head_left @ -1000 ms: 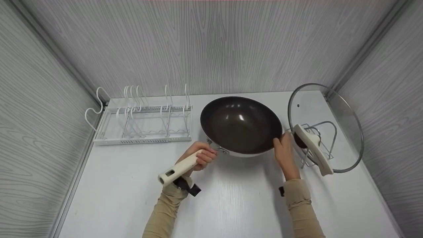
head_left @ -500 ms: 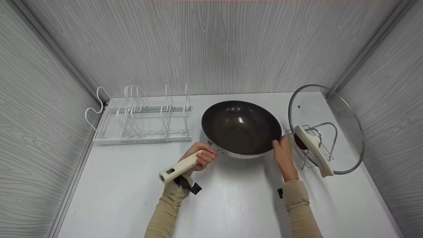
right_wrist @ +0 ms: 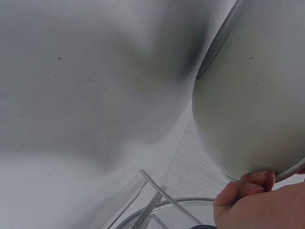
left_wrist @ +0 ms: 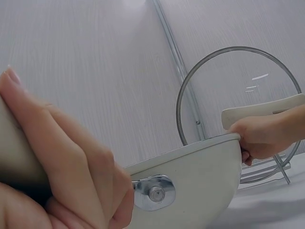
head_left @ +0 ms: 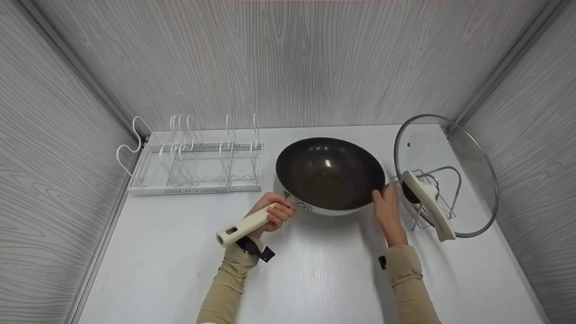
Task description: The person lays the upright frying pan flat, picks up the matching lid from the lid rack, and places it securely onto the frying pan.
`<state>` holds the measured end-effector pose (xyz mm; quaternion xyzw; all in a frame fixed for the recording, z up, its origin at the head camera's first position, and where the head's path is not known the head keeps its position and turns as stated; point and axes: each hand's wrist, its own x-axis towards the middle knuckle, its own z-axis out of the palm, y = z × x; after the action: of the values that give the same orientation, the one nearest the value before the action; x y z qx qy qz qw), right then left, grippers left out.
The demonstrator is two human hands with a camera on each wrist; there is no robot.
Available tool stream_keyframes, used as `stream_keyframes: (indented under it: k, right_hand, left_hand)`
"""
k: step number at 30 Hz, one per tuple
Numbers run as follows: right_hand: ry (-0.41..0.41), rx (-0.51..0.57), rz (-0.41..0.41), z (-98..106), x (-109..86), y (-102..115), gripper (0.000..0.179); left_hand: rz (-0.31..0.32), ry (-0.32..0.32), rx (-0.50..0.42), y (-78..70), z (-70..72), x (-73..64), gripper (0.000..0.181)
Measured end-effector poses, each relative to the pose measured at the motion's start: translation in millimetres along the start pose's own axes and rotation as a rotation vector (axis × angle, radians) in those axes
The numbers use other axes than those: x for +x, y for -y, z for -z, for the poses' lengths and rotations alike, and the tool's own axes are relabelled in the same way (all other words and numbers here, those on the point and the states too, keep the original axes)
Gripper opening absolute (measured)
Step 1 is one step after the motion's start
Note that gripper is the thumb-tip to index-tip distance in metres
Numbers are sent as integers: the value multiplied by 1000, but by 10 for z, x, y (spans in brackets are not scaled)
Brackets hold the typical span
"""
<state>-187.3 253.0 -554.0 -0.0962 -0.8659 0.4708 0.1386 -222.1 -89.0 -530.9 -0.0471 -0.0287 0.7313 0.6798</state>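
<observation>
Grey wood-grain panels make up the room, their wavy lines running over the back wall (head_left: 288, 63), the left wall (head_left: 40, 171) and the right wall (head_left: 540, 189), with a metal strip (left_wrist: 167, 33) at one seam. Between them lies a smooth white table (head_left: 310, 279), glossy in places and finely specked up close.

Over the middle of this surface is a deep, round pan (head_left: 330, 175), tilted, dark and shiny inside, pale cream outside. The left hand (head_left: 275, 213) wraps round its cream handle (head_left: 243, 228), close to the bright metal bracket (left_wrist: 155, 193); the right hand (head_left: 386, 209) grips the opposite rim, thumb at the lip and fingertips underneath. Whether the base touches the table, I cannot tell.

Just beside the right hand, a clear glass lid (head_left: 432, 148) with a grey rim and curved cream grip leans upright in a thin wire stand (head_left: 459, 181). To the pan's left sits a white rack (head_left: 198, 191), all bent hoops and perforated rails. Creased tan sleeves (head_left: 225, 288) cover both forearms
</observation>
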Motion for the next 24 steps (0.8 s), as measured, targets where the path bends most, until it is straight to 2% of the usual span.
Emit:
stream_keyframes:
  k: [8, 24]
  right_hand:
    - [-30, -6, 29, -3, 14, -10, 11]
    - [-28, -19, 3, -20, 16, -40, 10]
  left_hand:
    - [19, 29, 6, -34, 29, 9, 9]
    - [11, 30, 59, -53, 126, 20, 12]
